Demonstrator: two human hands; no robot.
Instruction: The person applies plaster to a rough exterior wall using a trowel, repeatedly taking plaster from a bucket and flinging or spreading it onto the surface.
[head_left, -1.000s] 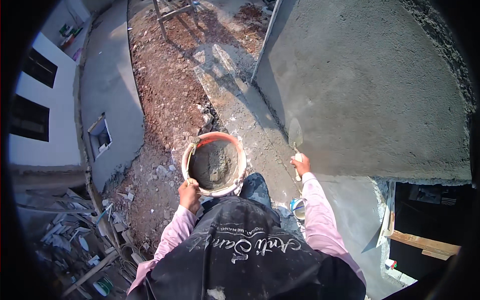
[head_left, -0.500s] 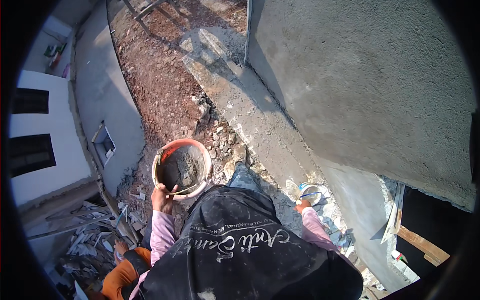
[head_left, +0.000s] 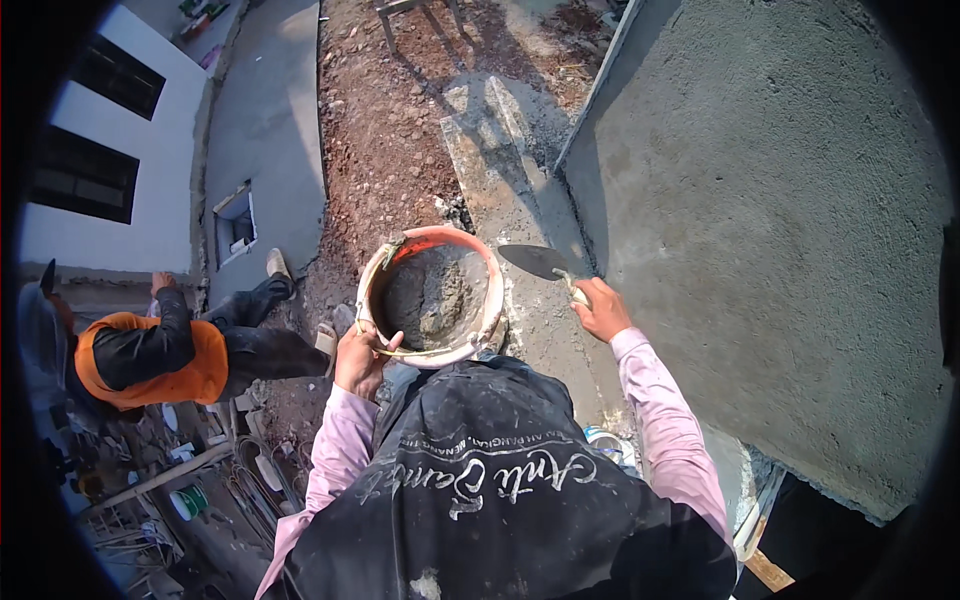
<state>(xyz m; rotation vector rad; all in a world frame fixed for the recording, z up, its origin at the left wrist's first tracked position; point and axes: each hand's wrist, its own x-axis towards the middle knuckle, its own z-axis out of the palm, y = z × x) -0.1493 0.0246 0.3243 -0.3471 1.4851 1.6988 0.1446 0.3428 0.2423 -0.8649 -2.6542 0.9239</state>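
Observation:
My left hand [head_left: 365,355] grips the orange-and-white bucket [head_left: 491,300] by its rim and thin handle. Grey mortar [head_left: 440,295] lies inside it. My right hand [head_left: 603,310] is closed on the grip of a trowel [head_left: 533,260], whose pointed blade reaches leftward, just right of the bucket's rim, over the pale concrete strip [head_left: 532,380]. A grey rendered wall [head_left: 760,200] rises beside my right hand. A small white tub [head_left: 605,445] shows partly behind my dark clothing, near my right forearm.
At the left a person in an orange vest [head_left: 150,355] walks near a white house wall [head_left: 120,240]. Scrap and debris [head_left: 210,470] lie lower left. Reddish rubble ground [head_left: 375,140] runs ahead to a wooden stand [head_left: 390,30]. A dark opening [head_left: 820,540] is at lower right.
Since half a second ago the bucket has moved up and right. My right hand has risen, and the trowel now points leftward toward the bucket. The person in orange has moved further up into view.

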